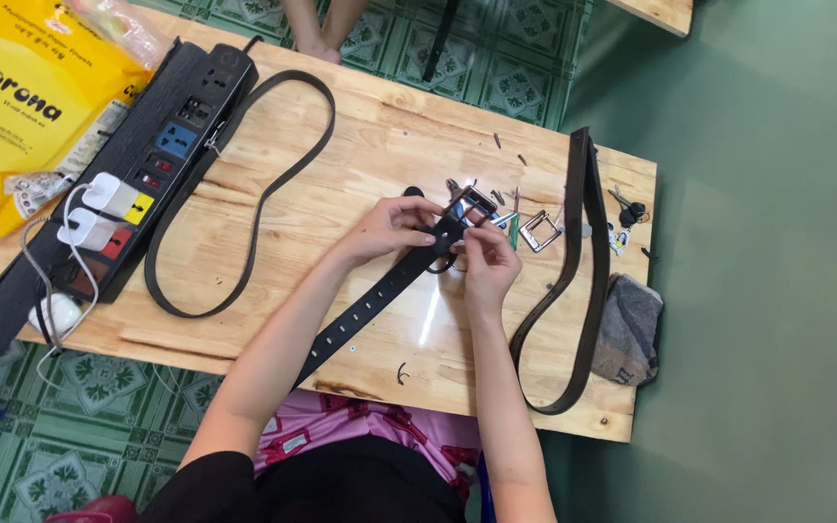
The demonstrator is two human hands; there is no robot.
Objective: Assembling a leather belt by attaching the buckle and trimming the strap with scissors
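Note:
A black belt (370, 308) with a row of holes lies diagonally across the wooden table (341, 145), its end raised between my hands. My left hand (391, 225) grips the belt's end from the left. My right hand (484, 260) pinches the belt by its dark metal buckle (470, 204) from the right. A loose silver buckle (541, 231) lies just right of my hands, with small screws and tools around it.
A dark brown belt (588, 281) loops along the table's right side, another (244, 213) curves at the left. A black power strip (118, 184) with white chargers sits far left beside a yellow bag (21, 97). Keys (627, 211) and a grey cloth (630, 327) lie at the right edge. A person's feet (320, 39) stand beyond the table.

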